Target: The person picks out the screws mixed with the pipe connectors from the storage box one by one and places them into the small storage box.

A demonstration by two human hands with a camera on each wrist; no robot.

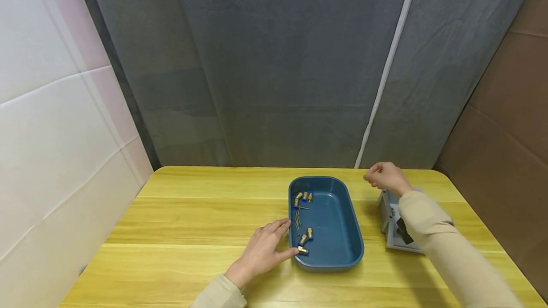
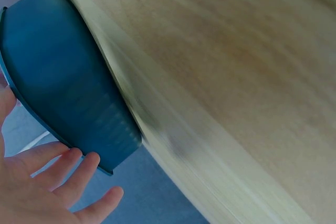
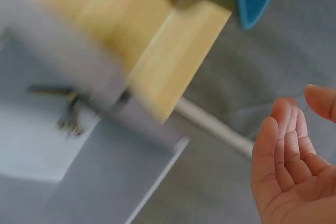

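The left hand (image 1: 261, 251) rests open-fingered against the blue tray (image 1: 342, 232)'s near left rim; the right hand (image 1: 385, 177), fingers loosely curled and empty, hovers above the grey box (image 1: 391, 232).

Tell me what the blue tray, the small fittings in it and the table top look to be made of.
Blue tray: likely moulded plastic, by its smooth, even colour, rounded rim and soft sheen.
Fittings: probably brass bodies with blue plastic collars, by the yellow metallic glint and blue ends; too small to be sure.
Table top: wood or wood-look laminate, with yellow plank-like grain and a light gloss; which one is unclear.
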